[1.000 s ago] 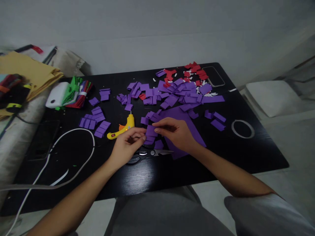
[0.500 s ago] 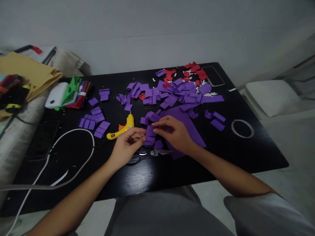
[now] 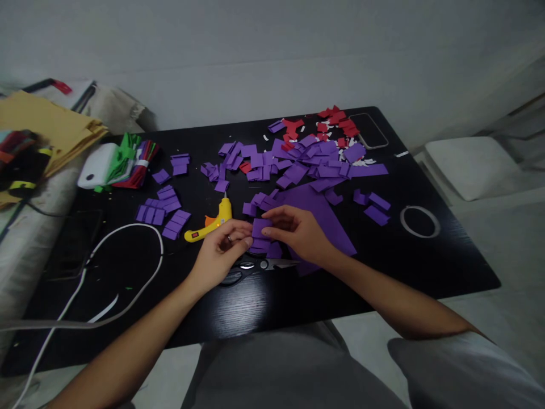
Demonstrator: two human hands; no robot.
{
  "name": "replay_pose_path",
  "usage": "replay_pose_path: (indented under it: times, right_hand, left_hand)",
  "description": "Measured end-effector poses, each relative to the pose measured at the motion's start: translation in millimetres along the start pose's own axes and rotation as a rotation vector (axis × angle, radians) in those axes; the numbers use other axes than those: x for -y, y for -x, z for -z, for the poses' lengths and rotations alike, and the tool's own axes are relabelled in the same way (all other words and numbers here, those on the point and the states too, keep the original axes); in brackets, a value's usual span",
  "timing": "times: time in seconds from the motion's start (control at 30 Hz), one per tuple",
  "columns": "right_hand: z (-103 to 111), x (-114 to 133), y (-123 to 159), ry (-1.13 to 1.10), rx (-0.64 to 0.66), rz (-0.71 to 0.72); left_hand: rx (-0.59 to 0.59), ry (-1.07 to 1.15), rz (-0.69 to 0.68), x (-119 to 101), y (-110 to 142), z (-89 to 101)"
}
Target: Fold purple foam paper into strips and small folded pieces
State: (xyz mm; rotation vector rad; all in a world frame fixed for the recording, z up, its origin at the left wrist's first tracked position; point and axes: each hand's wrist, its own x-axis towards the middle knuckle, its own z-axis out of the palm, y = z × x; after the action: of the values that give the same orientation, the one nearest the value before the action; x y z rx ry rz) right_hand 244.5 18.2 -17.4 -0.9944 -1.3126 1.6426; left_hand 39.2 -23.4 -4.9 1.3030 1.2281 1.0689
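Note:
My left hand (image 3: 221,250) and my right hand (image 3: 298,232) meet over the middle of a black table (image 3: 426,267). Both pinch a small purple paper piece (image 3: 260,227) from either side, fingers curled around it. Beneath my hands lie a few more purple pieces (image 3: 264,246) and a pair of scissors (image 3: 259,264). A large purple sheet (image 3: 319,213) lies under my right hand. A yellow glue gun (image 3: 212,221) rests just left of my left hand.
Heaps of purple pieces (image 3: 306,162) and red scraps (image 3: 336,122) cover the far side. Rows of folded purple pieces (image 3: 162,210) lie at left, beside a white cable (image 3: 128,267), a coloured paper bundle (image 3: 131,159) and a tape ring (image 3: 419,221).
My right hand has drawn slightly toward me and left, closing its fingers on the purple piece. My left hand has barely moved.

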Motion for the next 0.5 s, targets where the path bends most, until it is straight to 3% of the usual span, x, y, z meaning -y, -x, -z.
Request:
replay_pose_path:
  times: [0.5]
  right_hand:
    - [-5.4, 3.0, 7.3, 0.086, -0.003, 0.037]
  left_hand:
    - [-0.046, 0.025, -0.088, 1.3, -2.0, -6.7]
